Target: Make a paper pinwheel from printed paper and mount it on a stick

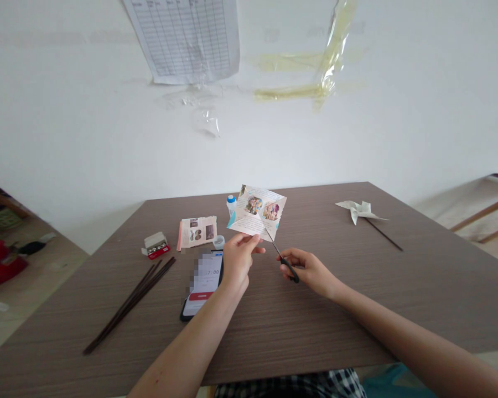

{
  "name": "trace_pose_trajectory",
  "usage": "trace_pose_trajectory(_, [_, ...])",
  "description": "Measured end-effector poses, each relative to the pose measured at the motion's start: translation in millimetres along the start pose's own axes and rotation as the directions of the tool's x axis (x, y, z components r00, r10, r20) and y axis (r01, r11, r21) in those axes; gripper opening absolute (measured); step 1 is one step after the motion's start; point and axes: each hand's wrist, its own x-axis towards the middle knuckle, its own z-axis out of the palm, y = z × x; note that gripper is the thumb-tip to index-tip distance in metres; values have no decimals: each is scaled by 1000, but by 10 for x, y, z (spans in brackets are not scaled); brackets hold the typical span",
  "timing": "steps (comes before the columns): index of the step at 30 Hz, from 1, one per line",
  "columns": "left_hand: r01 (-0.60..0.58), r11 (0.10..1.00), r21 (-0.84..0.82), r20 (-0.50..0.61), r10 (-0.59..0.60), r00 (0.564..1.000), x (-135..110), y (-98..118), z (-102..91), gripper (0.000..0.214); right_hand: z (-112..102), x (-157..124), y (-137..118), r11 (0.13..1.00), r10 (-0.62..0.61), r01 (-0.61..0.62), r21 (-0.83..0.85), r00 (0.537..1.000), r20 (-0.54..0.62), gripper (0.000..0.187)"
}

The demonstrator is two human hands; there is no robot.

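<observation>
Paper: a printed paper square (257,213) with slit corners, held up above the table at centre frame, clear of the surface so the blades can reach it.
Left hand: the left hand (238,260) pinches its lower edge between thumb and fingers, steadying it.
Right hand: the right hand (309,271) curls closed around the scissors (288,266), their tips at the paper; blade spread cannot be told.
Nearby: a glue bottle (231,204) behind the paper, a phone (201,284) below the left hand.
Right of frame: a paper pinwheel (359,210) on a dark stick lies on the wood-grain table (315,331).
Left of frame: a bundle of dark sticks (128,304) lies beside the phone.
</observation>
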Motion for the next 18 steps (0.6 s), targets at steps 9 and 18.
trace_pose_trajectory(9, [1, 1000, -27, 5, 0, 1000, 4, -8, -1, 22, 7, -10, -18, 1000, 1, -1, -14, 1000, 5, 77])
trace_pose_trajectory(18, [23, 1000, -7, 0, -23, 1000, 3, 20, 11, 15, 0, -5, -5, 998, -28, 28, -49, 1000, -4, 76])
